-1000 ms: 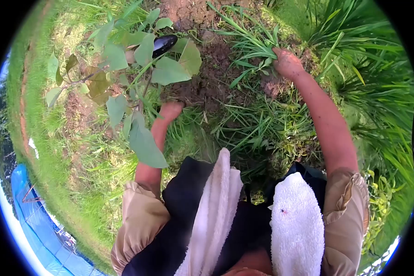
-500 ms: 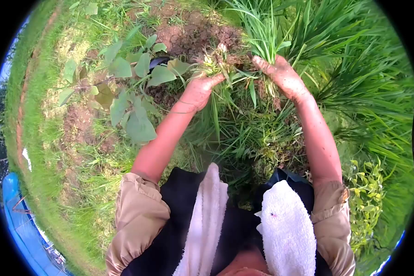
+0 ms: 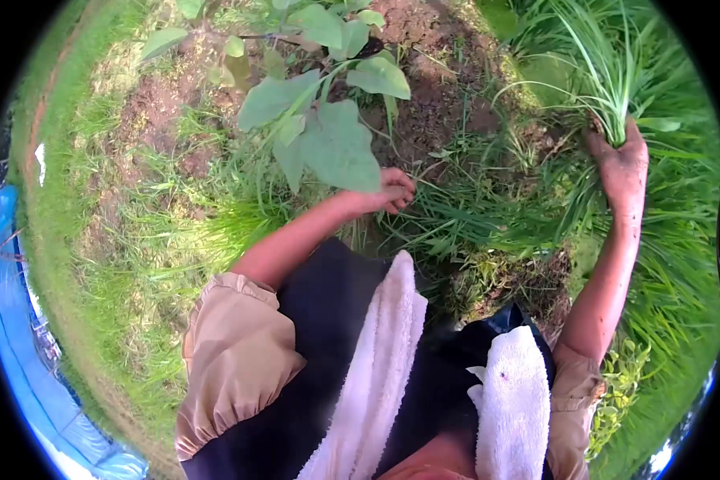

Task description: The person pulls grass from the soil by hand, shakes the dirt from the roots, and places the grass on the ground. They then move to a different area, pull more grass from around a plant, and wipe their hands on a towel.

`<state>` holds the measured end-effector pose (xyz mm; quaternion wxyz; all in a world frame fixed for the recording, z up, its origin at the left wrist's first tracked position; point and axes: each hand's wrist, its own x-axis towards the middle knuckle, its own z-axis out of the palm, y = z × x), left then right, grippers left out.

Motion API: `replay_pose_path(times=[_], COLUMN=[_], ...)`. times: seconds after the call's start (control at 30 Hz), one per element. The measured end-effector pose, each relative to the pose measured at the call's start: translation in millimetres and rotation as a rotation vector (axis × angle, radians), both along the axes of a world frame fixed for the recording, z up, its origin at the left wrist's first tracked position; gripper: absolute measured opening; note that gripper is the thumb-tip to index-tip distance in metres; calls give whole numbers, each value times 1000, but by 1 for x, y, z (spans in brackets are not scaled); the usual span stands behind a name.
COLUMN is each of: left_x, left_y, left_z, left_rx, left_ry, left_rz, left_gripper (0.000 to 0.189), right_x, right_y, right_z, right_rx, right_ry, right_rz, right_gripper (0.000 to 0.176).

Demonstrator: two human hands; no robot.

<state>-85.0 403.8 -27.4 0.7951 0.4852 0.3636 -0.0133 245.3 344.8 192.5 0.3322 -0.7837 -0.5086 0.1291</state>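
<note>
My right hand (image 3: pixel 622 160) is closed round the base of a bunch of long green grass (image 3: pixel 616 88), whose blades fan upward at the upper right. Near the middle, my left hand (image 3: pixel 388 192) has its fingers curled beside loose green grass (image 3: pixel 448 212); whatever they hold, if anything, is too small to make out. The broad leaves of a plant (image 3: pixel 340 152) hang just above my left wrist and partly cover it. Soil is smeared on my right hand and forearm.
Bare brown soil (image 3: pixel 432 96) lies beyond my hands. Tall grass (image 3: pixel 672 240) grows thickly on the right, and a small leafy plant (image 3: pixel 616 400) stands at the lower right. Blue sheeting (image 3: pixel 32 344) runs along the lower left.
My right hand has moved outward to the right with the grass bunch. My left hand has come closer to my body, away from the rooty clump it was at. The view has shifted.
</note>
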Motion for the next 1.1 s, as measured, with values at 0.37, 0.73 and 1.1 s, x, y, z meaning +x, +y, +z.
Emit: replay_pose_path(times=[0.37, 0.73, 1.1], left_x=[-151, -196, -178], left_y=[-1, 20, 22], left_z=[-63, -49, -105], left_rx=[1854, 1183, 1378], left_ry=[1163, 1003, 583], left_rz=[20, -132, -136], left_gripper=[30, 39, 30], right_x=[-71, -58, -57], right_y=[12, 1, 8], right_z=[-137, -171, -180], right_rx=[-325, -405, -385], right_ry=[-308, -331, -243], right_rz=[583, 514, 514], right_gripper=[52, 40, 32])
